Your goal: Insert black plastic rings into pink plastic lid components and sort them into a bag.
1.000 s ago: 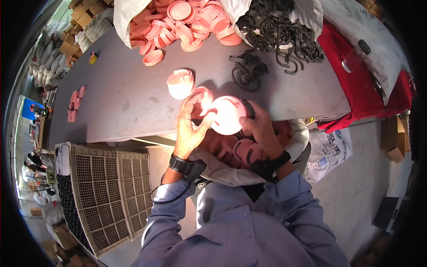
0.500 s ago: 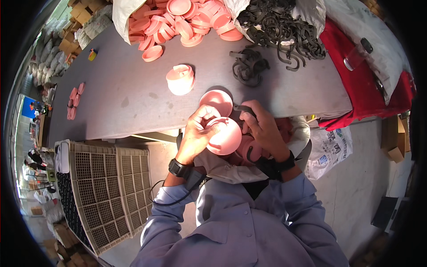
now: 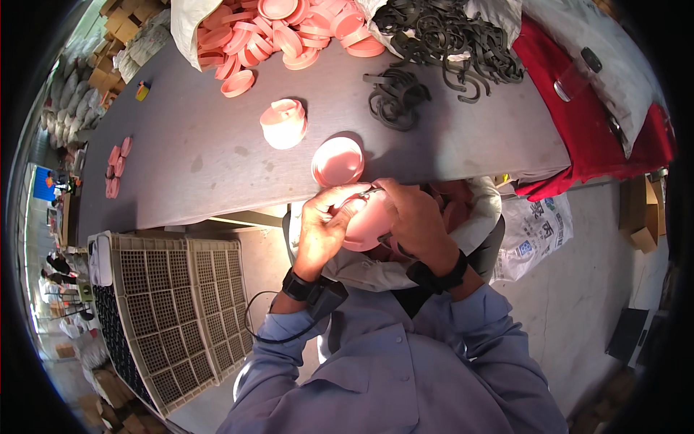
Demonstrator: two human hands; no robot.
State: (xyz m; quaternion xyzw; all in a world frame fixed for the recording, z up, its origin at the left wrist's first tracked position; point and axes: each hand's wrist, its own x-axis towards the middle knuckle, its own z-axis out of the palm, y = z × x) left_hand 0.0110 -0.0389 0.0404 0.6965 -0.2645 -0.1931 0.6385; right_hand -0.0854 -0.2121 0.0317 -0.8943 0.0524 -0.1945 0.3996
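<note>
A long grey surface [image 3: 202,155] runs across a cluttered workshop, with a concrete floor below its near edge. Just off that near edge, the left hand [image 3: 325,228] and the right hand [image 3: 412,220] are both curled closed around one pink round lid [image 3: 367,224], held over the lap; its flat face tilts toward the person, and a thin dark ring piece sits at the fingertips along its top rim. Another pink lid [image 3: 337,160] lies flat on the surface, close to the near edge, just beyond the hands. A small stack of lids [image 3: 283,123] stands further in. Loose black rubber rings [image 3: 394,98] lie toward the far edge, beside a heap of pink lids [image 3: 289,29] spilling from a sack. Bare surface stretches leftward. A beige plastic crate [image 3: 170,304] stands on the floor, left.
</note>
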